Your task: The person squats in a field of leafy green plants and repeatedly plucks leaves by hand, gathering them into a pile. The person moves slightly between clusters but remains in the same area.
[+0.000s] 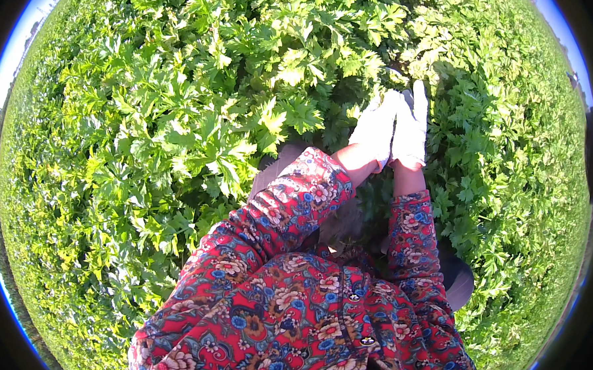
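My left hand [377, 124], in a white glove, reaches forward into leafy green plants [215, 134] whose lobed leaves look like celery. Close beside it on the right, and apparently touching it, is my right hand [409, 133], also gloved in white. One finger of the right hand points straight ahead, with a narrow gap next to it. Strong sunlight washes out both gloves, so I cannot make out whether anything is between the fingers. Leaves partly hide the left fingertips.
Dense foliage surrounds me, stretching to the field's far edge on every side. My knees, in dark trousers [278, 168], are among the plants below my arms. A shaded gap [340, 111] in the leaves lies left of my hands. Shadow covers leaves [465, 123] to their right.
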### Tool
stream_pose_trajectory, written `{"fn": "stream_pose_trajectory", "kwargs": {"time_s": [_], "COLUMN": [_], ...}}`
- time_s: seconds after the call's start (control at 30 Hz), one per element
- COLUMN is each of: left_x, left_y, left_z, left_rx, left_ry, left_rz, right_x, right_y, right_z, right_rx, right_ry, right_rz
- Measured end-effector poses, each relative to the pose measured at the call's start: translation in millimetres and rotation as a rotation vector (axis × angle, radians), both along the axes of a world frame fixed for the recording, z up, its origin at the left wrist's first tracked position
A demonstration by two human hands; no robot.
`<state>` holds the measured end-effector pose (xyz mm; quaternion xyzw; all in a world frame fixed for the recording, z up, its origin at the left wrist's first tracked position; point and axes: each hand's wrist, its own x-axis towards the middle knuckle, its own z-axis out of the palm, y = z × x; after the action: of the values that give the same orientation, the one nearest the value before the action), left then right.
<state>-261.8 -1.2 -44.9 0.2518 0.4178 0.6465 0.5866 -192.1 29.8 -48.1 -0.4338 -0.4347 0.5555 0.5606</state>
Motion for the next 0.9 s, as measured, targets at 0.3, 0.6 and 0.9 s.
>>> {"fn": "stream_pose_trajectory", "kwargs": {"time_s": [0.3, 0.6, 0.9], "left_x": [-19, -38, -38], "left_y": [7, -17, -13], "left_z": [19, 49, 46], "left_rx": [0.117, 0.897, 1.097], "left_ry": [-0.617, 0.370, 0.391], "left_rz": [0.028, -0.185, -0.346], "right_x": [-7, -46, -126], "right_y": [11, 40, 53], "right_z": [2, -7, 32], "right_rx": [-0.306, 0.102, 0.639], "right_ry": [0.393, -0.444, -1.243], "right_rz": [0.214, 0.326, 0.318]}}
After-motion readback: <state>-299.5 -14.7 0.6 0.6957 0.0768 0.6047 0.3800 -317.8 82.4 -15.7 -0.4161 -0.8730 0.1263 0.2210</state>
